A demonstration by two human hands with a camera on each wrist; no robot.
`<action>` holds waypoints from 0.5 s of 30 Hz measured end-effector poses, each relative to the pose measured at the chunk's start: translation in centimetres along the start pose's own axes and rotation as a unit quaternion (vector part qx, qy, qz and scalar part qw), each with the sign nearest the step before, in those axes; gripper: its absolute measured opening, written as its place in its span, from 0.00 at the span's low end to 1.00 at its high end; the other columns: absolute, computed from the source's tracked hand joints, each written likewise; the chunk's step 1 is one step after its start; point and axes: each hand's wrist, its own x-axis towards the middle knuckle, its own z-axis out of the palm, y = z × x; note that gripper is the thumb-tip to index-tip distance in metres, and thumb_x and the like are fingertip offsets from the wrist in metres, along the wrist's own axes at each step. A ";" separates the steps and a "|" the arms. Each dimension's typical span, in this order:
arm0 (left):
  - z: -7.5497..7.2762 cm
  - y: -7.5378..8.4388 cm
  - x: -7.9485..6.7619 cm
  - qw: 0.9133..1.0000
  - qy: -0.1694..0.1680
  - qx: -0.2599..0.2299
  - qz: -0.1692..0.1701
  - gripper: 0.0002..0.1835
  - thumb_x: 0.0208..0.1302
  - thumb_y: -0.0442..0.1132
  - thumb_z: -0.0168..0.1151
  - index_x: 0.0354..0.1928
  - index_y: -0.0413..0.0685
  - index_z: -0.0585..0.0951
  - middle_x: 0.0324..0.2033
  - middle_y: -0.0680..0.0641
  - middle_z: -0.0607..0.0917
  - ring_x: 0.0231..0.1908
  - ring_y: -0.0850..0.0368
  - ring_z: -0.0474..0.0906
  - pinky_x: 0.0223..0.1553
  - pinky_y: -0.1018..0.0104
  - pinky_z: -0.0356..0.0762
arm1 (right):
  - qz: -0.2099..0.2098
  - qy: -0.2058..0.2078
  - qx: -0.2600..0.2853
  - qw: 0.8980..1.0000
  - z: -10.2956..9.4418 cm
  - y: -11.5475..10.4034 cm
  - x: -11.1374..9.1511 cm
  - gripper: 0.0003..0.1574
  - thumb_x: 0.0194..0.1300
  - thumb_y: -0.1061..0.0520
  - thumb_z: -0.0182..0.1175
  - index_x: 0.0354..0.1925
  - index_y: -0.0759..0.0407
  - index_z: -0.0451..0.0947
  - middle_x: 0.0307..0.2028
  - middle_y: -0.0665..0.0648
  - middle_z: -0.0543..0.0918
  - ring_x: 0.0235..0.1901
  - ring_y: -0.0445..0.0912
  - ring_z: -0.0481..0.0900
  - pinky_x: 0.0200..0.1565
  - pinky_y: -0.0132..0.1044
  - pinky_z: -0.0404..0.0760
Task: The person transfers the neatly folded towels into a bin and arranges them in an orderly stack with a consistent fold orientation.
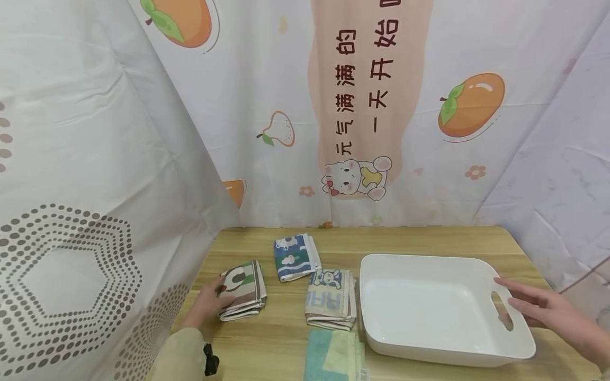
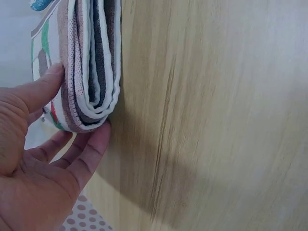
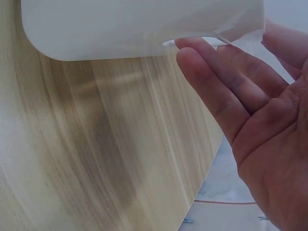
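At the left of the table, my left hand (image 1: 209, 300) holds a folded towel (image 1: 245, 291) with a brown border and green and red print. In the left wrist view its thumb lies on the towel's (image 2: 89, 62) printed face, with the other fingers against the folded edge. Across the table, my right hand (image 1: 548, 312) grips the side of a white plastic tub (image 1: 429, 307) at its handle slot. The right wrist view has the fingers below the tub's flared rim (image 3: 120, 29), with the thumb partly hidden behind it.
Between the left hand and the tub lie more folded towels: a blue-green one (image 1: 294, 257) at the back, a beige one (image 1: 329, 299) with blue letters, and a teal and yellow one (image 1: 329, 357) in front. A printed curtain (image 1: 286, 174) hangs behind the wooden table (image 1: 267, 344).
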 end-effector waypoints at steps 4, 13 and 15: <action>0.5 -0.6 0.2 1.000 0.003 0.001 -0.008 0.41 0.66 0.36 0.69 0.73 0.27 0.61 0.68 0.21 0.65 0.68 0.21 0.61 0.67 0.30 0.62 | -0.002 -0.016 0.036 0.999 0.0 -0.1 0.0 0.32 0.83 0.54 0.48 0.79 0.57 0.57 0.46 0.33 0.74 0.36 0.42 0.77 0.36 0.36 0.84; 1.1 -1.3 0.3 0.999 0.007 -0.031 -0.026 0.43 0.65 0.38 0.70 0.76 0.32 0.59 0.68 0.22 0.67 0.69 0.22 0.60 0.68 0.31 0.60 | 0.013 -0.037 0.060 0.997 -0.1 -0.2 -0.1 0.33 0.83 0.53 0.47 0.80 0.56 0.54 0.35 0.44 0.71 0.37 0.44 0.80 0.38 0.39 0.85; 1.1 -1.3 0.2 0.999 0.006 -0.037 -0.031 0.44 0.66 0.40 0.70 0.77 0.35 0.58 0.70 0.23 0.65 0.70 0.22 0.59 0.68 0.30 0.59 | 0.012 -0.037 0.057 0.998 -0.1 -0.1 -0.1 0.34 0.83 0.54 0.47 0.80 0.56 0.54 0.36 0.43 0.71 0.38 0.43 0.79 0.38 0.38 0.84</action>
